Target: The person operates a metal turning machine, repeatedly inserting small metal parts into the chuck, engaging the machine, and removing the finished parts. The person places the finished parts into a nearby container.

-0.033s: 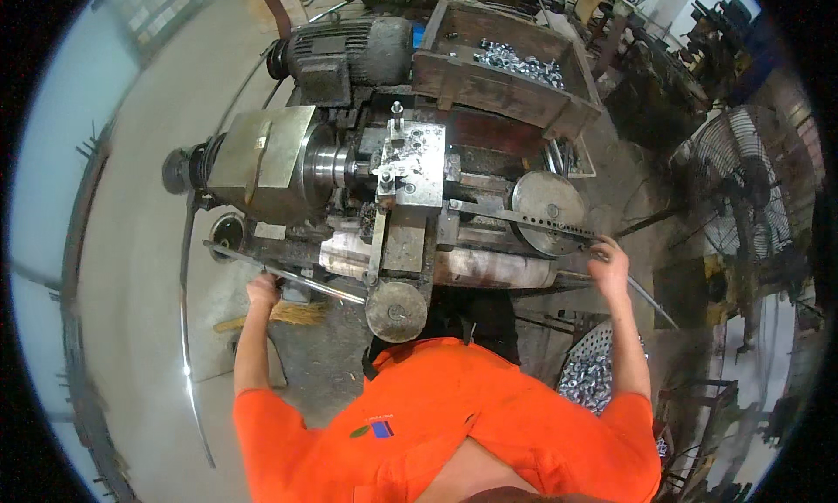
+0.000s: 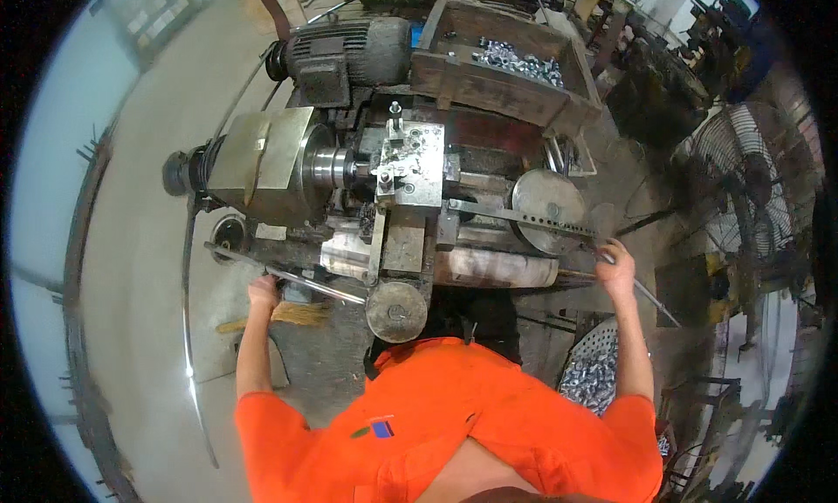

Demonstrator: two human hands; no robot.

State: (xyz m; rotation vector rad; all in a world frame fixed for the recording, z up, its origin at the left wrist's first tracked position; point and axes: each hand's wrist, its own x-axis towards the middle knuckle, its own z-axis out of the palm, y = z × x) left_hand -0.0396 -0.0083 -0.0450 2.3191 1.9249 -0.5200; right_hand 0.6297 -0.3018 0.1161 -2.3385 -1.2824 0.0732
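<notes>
My left hand (image 2: 263, 292) is closed at a long metal lever rod (image 2: 323, 287), its fingers partly hidden. This rod reaches a round metal disc (image 2: 396, 312) at the lathe's near side. My right hand (image 2: 617, 267) is wrapped round another thin rod (image 2: 656, 305), which slants down and right past it. Just left of that hand ends a flat bar with a row of holes (image 2: 524, 217), crossing a larger disc (image 2: 548, 202). Between my hands stands the lathe, with its tool post block (image 2: 421, 158) close to the shiny chuck (image 2: 325, 167).
A ribbed motor (image 2: 349, 54) sits behind the lathe. Beside it a wooden box (image 2: 497, 88) holds small metal parts. A perforated basket (image 2: 604, 339) of similar parts stands below my right arm. To the right is a fan (image 2: 733, 184). A broom head (image 2: 297, 314) lies low left.
My right hand shifts very slightly right and down with its rod. The left hand and the tool post look nearly unchanged.
</notes>
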